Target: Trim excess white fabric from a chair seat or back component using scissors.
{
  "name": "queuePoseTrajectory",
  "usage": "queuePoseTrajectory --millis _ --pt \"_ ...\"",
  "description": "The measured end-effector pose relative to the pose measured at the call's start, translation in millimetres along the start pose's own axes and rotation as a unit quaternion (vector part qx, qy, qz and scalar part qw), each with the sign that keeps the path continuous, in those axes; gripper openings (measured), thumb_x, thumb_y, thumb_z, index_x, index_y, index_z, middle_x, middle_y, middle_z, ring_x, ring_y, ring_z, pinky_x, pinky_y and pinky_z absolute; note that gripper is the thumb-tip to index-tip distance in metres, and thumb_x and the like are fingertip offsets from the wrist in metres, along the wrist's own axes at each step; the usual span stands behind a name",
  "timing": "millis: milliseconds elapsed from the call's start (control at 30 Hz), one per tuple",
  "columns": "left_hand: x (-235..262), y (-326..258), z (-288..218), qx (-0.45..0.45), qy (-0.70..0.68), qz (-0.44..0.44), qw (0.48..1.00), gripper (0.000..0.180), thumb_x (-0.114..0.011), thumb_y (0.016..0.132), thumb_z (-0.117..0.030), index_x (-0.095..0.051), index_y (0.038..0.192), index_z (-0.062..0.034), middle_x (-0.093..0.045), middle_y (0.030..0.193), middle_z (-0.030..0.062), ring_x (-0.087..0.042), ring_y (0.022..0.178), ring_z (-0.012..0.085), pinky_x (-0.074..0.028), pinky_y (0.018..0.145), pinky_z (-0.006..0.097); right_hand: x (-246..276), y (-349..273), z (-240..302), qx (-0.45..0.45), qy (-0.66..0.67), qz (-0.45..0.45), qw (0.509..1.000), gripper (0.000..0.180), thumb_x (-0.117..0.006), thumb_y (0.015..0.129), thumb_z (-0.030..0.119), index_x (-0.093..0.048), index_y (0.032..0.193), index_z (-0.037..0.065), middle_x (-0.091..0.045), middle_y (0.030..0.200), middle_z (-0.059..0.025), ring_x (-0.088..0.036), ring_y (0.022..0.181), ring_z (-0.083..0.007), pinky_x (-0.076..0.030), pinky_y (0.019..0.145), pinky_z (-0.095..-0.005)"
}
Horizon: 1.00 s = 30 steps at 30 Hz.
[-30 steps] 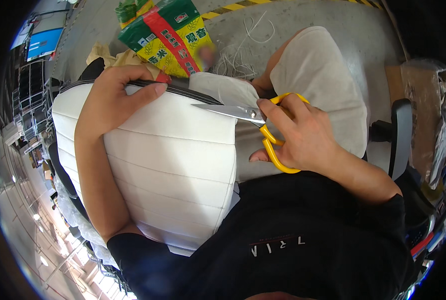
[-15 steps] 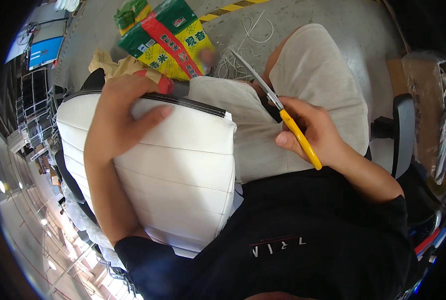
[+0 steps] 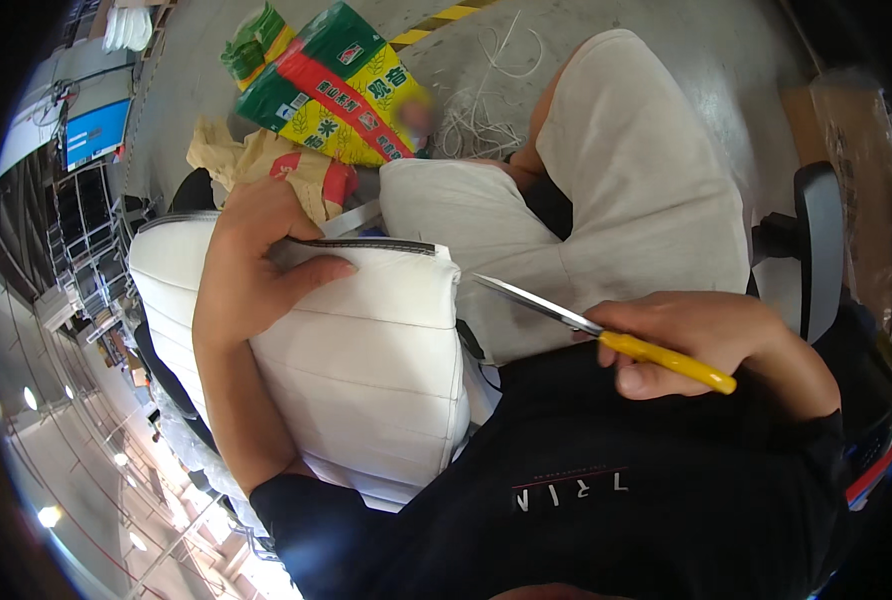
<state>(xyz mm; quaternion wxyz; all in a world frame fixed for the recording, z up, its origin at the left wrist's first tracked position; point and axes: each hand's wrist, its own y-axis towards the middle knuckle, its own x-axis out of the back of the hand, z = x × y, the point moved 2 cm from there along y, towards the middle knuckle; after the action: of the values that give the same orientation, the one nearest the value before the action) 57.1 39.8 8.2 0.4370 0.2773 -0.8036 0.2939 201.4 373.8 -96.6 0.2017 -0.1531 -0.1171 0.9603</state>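
Note:
A white padded seat cushion (image 3: 366, 350) with stitched cross seams leans against my left side and lap. A dark stitched strip (image 3: 386, 245) runs along its far edge. My left hand (image 3: 266, 265) grips that edge, fingers curled over the far side and thumb on the white face; the fingertips are hidden. Yellow-handled scissors (image 3: 666, 358) are held in my right hand (image 3: 701, 335), above my lap. Their metal blades look closed and point left toward the cushion's right corner, apart from it.
A green and yellow printed bag (image 3: 336, 85) and a tan paper or cloth sack (image 3: 311, 175) lie on the floor ahead. White cord (image 3: 481, 130) is tangled beside them. A chair armrest (image 3: 816, 250) stands to the right, with a plastic-wrapped cardboard box (image 3: 871, 200) beyond it.
The scissors have swung from pointing up and away to pointing left, and moved nearer my body with my right hand. The cushion's far edge has come closer, my left hand still on it.

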Motion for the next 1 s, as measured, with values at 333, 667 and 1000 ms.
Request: queuePoseTrajectory --millis 333,667,1000 --pt "0.5 -1.8 3.7 -0.012 -0.007 -0.011 1.0 0.043 -0.095 0.052 -0.018 -0.059 0.071 -0.007 -0.058 0.075 0.0062 -0.056 0.077 0.0301 -0.039 0.077 0.039 -37.8 51.6 0.1 0.094 0.148 -0.096 0.98 0.07 -0.042 0.104 0.07 -0.054 0.114 0.002 -0.059 0.086 -0.0136 -0.062 0.08 -0.0289 -0.05 0.074 -0.0391" --pt "1.7 -3.1 4.2 -0.022 -0.003 0.002 1.0 0.045 -0.096 0.052 -0.019 -0.058 0.073 -0.0068 -0.057 0.076 0.0072 -0.055 0.079 0.0312 -0.038 0.078 0.04 -47.4 62.1 -1.4 0.062 0.225 -0.089 0.968 0.081 -0.049 0.102 0.068 -0.044 0.144 0.0 -0.06 0.099 -0.0057 -0.06 0.083 -0.0145 -0.052 0.077 -0.0292" --pt "0.7 -0.8 2.8 -0.029 -0.011 -0.003 1.0 0.044 -0.095 0.052 -0.018 -0.058 0.073 -0.0068 -0.055 0.074 0.0059 -0.054 0.077 0.0295 -0.038 0.077 0.039 -47.5 60.2 6.2 0.055 0.319 -0.101 0.941 0.081 -0.05 0.1 0.073 -0.048 0.138 0.002 -0.054 0.079 -0.0007 -0.055 0.065 -0.0093 -0.049 0.059 -0.0253"
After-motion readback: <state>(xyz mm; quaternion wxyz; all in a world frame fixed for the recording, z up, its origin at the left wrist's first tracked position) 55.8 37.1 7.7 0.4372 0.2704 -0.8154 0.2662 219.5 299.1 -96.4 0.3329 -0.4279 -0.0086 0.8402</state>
